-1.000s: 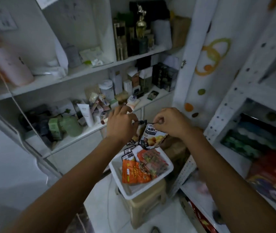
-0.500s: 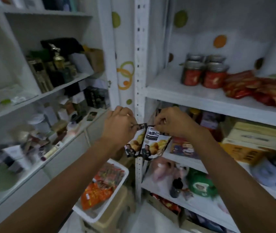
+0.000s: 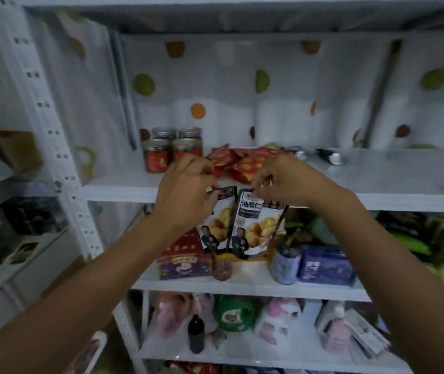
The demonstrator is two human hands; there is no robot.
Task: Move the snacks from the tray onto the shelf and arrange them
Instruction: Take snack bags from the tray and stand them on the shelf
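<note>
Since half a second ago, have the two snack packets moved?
Yes. Both snack packets rose: their tops, earlier below the shelf holding the red jars, now reach its front edge.

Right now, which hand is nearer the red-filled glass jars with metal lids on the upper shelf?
Left. The left hand sits just right of the red-filled jars, at the shelf edge; the right hand is farther right, before the red packets.

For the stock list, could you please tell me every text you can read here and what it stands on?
"油栗仁": front of the right packet, pinched by the right hand.
The left packet, pinched by the left hand: print too blurred to read.
Labels on jars, red box, blue box: too blurred.
</note>
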